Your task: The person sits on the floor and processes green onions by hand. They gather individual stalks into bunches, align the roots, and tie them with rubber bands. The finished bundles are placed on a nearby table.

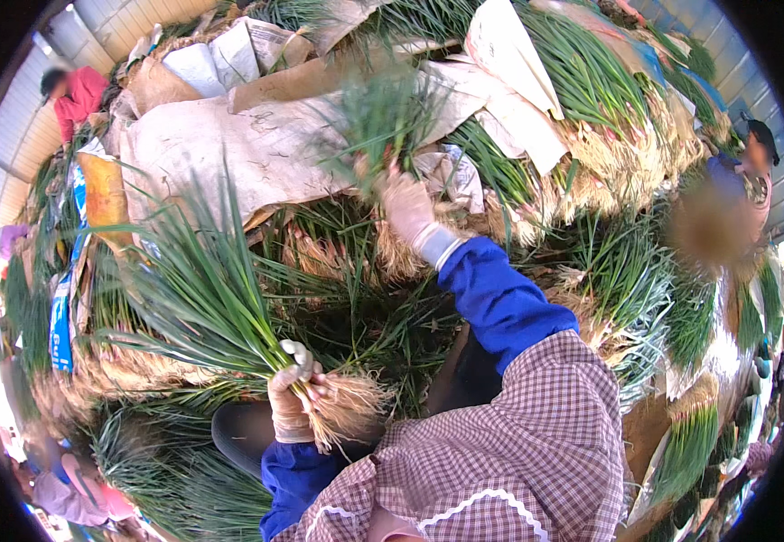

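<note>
My gloved left hand [292, 393] grips a bunch of long-leaved green allium plants [246, 318] just above the roots. Its pale, tangled roots [355, 405] stick out to the right, while the leaves fan to the upper left. Farther out, my gloved right hand [407, 206] is closed around the base of a smaller allium bunch [388, 118], whose leaves are blurred. That hand is over the near edge of a pale woven sack sheet [229, 149]. Below it, more rooted plants [399, 247] show their roots.
Stacked allium bundles [588, 74] with roots facing me stand at the upper right. Loose plants [189, 474] lie at the lower left. More bundles [636, 291] line the right side. Other people sit around: one in a red top [84, 98], another at the right [758, 176].
</note>
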Action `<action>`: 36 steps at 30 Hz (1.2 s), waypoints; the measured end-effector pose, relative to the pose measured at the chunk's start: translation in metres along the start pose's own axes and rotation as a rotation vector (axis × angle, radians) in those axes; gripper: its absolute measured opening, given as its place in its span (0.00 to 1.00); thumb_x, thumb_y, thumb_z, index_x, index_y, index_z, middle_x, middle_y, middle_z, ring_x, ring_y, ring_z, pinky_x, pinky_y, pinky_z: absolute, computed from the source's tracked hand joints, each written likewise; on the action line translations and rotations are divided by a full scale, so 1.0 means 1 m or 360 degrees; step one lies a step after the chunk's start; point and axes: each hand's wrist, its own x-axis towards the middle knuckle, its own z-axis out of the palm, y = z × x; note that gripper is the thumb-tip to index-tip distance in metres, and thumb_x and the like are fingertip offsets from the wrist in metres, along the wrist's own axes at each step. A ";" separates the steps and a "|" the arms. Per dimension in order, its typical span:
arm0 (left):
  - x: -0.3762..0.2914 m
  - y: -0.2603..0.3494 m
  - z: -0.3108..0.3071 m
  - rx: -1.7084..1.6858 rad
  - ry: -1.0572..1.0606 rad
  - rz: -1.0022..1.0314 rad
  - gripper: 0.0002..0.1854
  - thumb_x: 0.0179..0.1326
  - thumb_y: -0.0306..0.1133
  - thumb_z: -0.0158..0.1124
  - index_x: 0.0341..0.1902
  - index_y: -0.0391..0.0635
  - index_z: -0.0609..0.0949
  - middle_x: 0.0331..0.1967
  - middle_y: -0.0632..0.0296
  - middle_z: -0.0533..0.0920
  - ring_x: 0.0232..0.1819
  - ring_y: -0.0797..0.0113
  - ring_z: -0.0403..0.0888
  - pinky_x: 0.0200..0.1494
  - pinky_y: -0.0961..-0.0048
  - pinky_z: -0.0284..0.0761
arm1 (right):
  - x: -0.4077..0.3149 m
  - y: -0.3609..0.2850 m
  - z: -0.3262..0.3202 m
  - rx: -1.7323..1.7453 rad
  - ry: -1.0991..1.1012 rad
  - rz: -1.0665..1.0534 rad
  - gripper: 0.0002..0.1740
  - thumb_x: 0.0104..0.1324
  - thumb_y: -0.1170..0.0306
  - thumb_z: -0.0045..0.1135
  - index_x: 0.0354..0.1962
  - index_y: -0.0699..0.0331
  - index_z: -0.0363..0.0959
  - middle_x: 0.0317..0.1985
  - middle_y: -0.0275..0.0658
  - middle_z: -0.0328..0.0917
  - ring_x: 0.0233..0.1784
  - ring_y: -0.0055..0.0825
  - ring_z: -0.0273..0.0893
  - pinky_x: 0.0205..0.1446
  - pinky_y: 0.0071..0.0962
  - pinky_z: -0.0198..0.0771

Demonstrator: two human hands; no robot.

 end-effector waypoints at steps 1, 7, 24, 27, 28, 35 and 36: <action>0.002 0.000 -0.008 -0.0093 -0.0023 -0.0028 0.15 0.53 0.26 0.62 0.46 0.46 0.73 0.31 0.60 0.75 0.27 0.63 0.80 0.26 0.64 0.87 | -0.013 -0.001 -0.001 0.0231 -0.0053 -0.0258 0.30 0.60 0.59 0.59 0.59 0.60 0.67 0.52 0.49 0.72 0.52 0.40 0.74 0.61 0.38 0.70; -0.003 -0.002 -0.047 -0.0087 0.0164 -0.0208 0.10 0.62 0.28 0.57 0.47 0.48 0.72 0.29 0.60 0.76 0.34 0.58 0.83 0.28 0.51 0.87 | -0.043 0.054 0.008 0.0927 0.0364 0.0165 0.14 0.68 0.61 0.50 0.49 0.52 0.73 0.38 0.41 0.80 0.36 0.33 0.82 0.35 0.31 0.79; -0.004 -0.008 -0.009 0.0331 0.0356 -0.0149 0.07 0.64 0.31 0.60 0.40 0.45 0.72 0.23 0.62 0.74 0.24 0.66 0.78 0.22 0.65 0.82 | -0.070 -0.014 -0.069 0.1443 0.0804 0.0123 0.09 0.58 0.67 0.64 0.34 0.58 0.75 0.31 0.42 0.79 0.33 0.42 0.79 0.36 0.34 0.73; 0.007 -0.025 -0.014 0.0383 0.0376 -0.0198 0.13 0.64 0.29 0.60 0.50 0.38 0.75 0.39 0.51 0.83 0.26 0.66 0.81 0.26 0.72 0.80 | -0.143 -0.041 -0.106 0.1319 0.0717 -0.0225 0.10 0.55 0.71 0.66 0.31 0.57 0.71 0.28 0.40 0.76 0.30 0.41 0.76 0.33 0.35 0.71; 0.010 -0.029 -0.017 0.0392 0.0294 -0.0252 0.13 0.64 0.29 0.60 0.49 0.36 0.77 0.36 0.53 0.84 0.26 0.67 0.81 0.27 0.73 0.80 | -0.164 -0.049 -0.117 0.1180 0.0445 -0.0425 0.09 0.59 0.67 0.63 0.34 0.57 0.72 0.32 0.39 0.77 0.32 0.39 0.78 0.35 0.34 0.73; -0.011 -0.045 -0.027 0.0482 0.0360 -0.0344 0.08 0.62 0.29 0.62 0.38 0.34 0.81 0.24 0.56 0.83 0.21 0.68 0.81 0.25 0.75 0.79 | -0.204 -0.065 -0.102 0.2104 -0.0181 -0.0075 0.18 0.59 0.58 0.67 0.38 0.63 0.77 0.25 0.35 0.74 0.26 0.28 0.73 0.32 0.27 0.72; -0.015 -0.045 -0.028 0.0505 0.0338 -0.0366 0.07 0.62 0.29 0.62 0.35 0.37 0.81 0.22 0.58 0.82 0.20 0.69 0.80 0.22 0.76 0.78 | -0.200 -0.070 -0.094 0.2200 -0.0288 -0.0160 0.22 0.58 0.53 0.67 0.37 0.64 0.77 0.25 0.35 0.73 0.25 0.29 0.72 0.31 0.28 0.71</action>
